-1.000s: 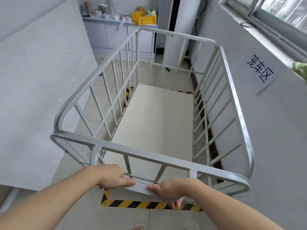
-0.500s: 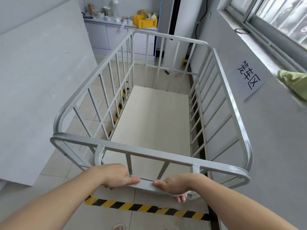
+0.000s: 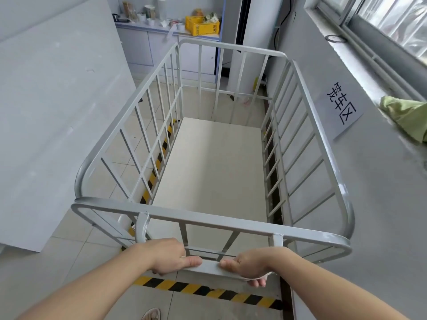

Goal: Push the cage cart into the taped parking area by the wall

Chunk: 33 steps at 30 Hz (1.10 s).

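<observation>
left hand (image 3: 165,256) and right hand (image 3: 250,265) clenched on the cage cart (image 3: 217,221) handle; striped floor tape (image 3: 208,289) beneath, wall (image 3: 374,181) alongside.

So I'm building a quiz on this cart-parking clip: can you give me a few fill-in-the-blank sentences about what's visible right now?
1. Both the left hand and the right hand grip the cage cart's low ____ bar.
2. The striped floor tape is black and ____.
3. The crate on the far counter is ____.
4. The paper sign hangs on the wall to the cart's ____.

Missing words: handle; yellow; yellow; right
</observation>
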Tool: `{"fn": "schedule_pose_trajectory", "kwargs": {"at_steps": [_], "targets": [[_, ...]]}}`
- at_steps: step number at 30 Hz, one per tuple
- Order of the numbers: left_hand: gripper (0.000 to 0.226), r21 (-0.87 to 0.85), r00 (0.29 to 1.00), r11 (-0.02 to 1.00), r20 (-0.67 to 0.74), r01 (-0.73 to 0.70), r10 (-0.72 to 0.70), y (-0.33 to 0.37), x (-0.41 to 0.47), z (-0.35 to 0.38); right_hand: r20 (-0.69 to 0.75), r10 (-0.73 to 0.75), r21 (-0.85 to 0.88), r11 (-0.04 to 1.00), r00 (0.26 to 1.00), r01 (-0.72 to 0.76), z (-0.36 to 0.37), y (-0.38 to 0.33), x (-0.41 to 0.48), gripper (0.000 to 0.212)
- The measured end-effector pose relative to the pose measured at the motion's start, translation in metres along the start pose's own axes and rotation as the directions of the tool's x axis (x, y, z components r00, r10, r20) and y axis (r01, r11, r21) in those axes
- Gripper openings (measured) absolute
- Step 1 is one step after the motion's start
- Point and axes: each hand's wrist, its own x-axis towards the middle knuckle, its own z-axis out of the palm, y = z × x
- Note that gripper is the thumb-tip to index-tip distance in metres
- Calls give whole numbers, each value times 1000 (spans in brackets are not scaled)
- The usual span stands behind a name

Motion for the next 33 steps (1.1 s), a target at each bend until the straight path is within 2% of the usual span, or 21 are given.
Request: {"fn": "schedule_pose_trajectory", "kwargs": {"at_steps": [4,12,16,20,24,29,33], "targets": [[68,-21,1000,1000,17,18,-18,13,0,-4,20,5,-18,1000,1000,-4,0,11,2,90],[68,-65,993,992,65,106,-101,8,1,-2,75,52,-10,999,996,-52,-2,12,18,106],[75,-75,991,989,28,129,-127,9,2,2,90,79,38,996,993,-83,-1,12,21,107],[80,-62,988,986,-9,153,-154,9,2,7,57,87,-3,996,995,-87,0,12,18,104],[83,-58,988,986,7,157,-157,8,2,7,32,81,3,997,996,-81,2,11,18,109],[65,-78,986,983,40,167,-164,11,2,3,0,100,31,994,995,-100,3,10,17,106],[73,-62,980,980,70,188,-184,12,2,4,-31,125,39,992,992,-124,9,8,17,105]]}}
